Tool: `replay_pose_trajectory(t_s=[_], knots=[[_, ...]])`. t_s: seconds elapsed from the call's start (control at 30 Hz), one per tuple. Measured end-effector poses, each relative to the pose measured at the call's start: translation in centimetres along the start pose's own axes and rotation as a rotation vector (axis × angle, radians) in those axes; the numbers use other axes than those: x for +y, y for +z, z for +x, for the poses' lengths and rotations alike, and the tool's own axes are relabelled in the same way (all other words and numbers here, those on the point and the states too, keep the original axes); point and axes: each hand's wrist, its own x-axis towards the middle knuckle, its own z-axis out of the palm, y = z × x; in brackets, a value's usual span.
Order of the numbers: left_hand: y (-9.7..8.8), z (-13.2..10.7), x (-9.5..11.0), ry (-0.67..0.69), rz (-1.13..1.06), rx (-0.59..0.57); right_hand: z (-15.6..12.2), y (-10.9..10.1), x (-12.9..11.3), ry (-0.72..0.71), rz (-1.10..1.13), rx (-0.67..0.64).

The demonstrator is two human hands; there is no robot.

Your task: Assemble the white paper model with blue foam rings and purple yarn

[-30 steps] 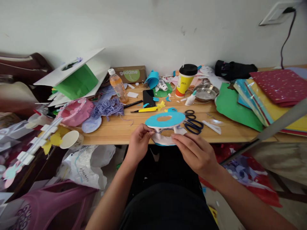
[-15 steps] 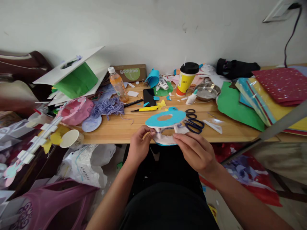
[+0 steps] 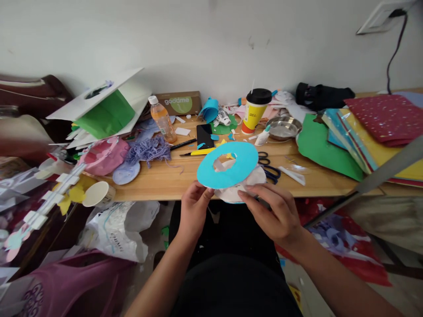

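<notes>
Behind everything, a pale wall (image 3: pixel 198 48) is rising, and a wooden table (image 3: pixel 155 182) is holding purple yarn (image 3: pixel 148 149) and a yellow cup (image 3: pixel 254 116). Near the table's front edge, a paper piece (image 3: pixel 244 167) is sitting between two hands. The left hand (image 3: pixel 194 208) is pinching its left side with thumb and fingers, and the right hand (image 3: pixel 276 213) is pinching the white layer (image 3: pixel 231 194) underneath, near the front. To be doing this well, I think, the fingers should be squeezing softly, because pushing hard could be bending the paper, and both hands should be moving together. Bright blue is covering the top, which is looking like a flat ring with a rough-edged hole in the middle. It is tilting a bit, and the white layer is poking out below, looking crumpled. Dark scissors (image 3: pixel 274 168) are lying just behind it.
</notes>
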Motion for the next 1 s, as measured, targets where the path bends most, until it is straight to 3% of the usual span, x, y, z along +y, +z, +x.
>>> replay_pose_trajectory(t_s=[0.47,0.73,1.0], knots=[[0.6,0.2,1.6,-0.075,0.023,0.083,0.3,-0.4,0.2,0.098,0.083,-0.074],[0.6,0.4,1.8,-0.091,0.071,0.006,0.9,-0.7,0.8,0.070,0.089,-0.119],[0.8,0.6,2.2,-0.091,0.071,0.005,0.6,-0.2,1.2,0.146,0.161,-0.112]])
